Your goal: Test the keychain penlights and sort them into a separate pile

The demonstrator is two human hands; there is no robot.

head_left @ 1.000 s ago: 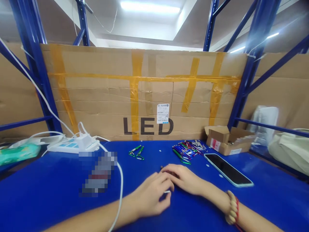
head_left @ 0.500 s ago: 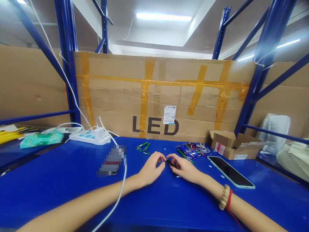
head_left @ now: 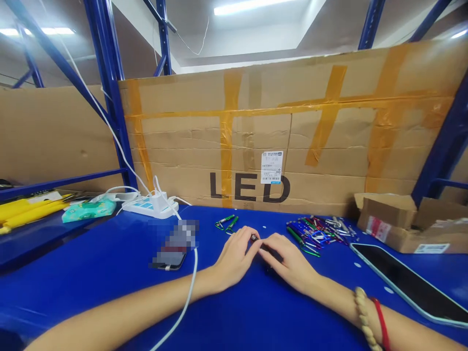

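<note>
My left hand (head_left: 236, 258) is closed, with its fingertips pinched on the near-left end of a small black clip (head_left: 271, 251) over the blue tabletop. Beside it, my right hand (head_left: 290, 261) curls around the rest of this clip, which is mostly hidden under the fingers; its exact kind is unclear. The fingertips of both hands almost touch. Two green carabiners (head_left: 227, 223) lie just beyond my left hand. To the right of my right hand is a pile of carabiners (head_left: 318, 230) in blue, red, green and silver.
A large phone or tablet (head_left: 405, 278) in a pale case lies at right, before an open cardboard box (head_left: 387, 222). At left are a partly blurred phone (head_left: 170, 258), a white cable (head_left: 190, 282), a power strip (head_left: 153, 207) and a green wipes pack (head_left: 88, 209). Tall cardboard (head_left: 175, 146) stands behind.
The view has turned and moved closer. Both hands have drawn together, and the left fingertips now reach the black clip's end; the right fingers cover more of it.
</note>
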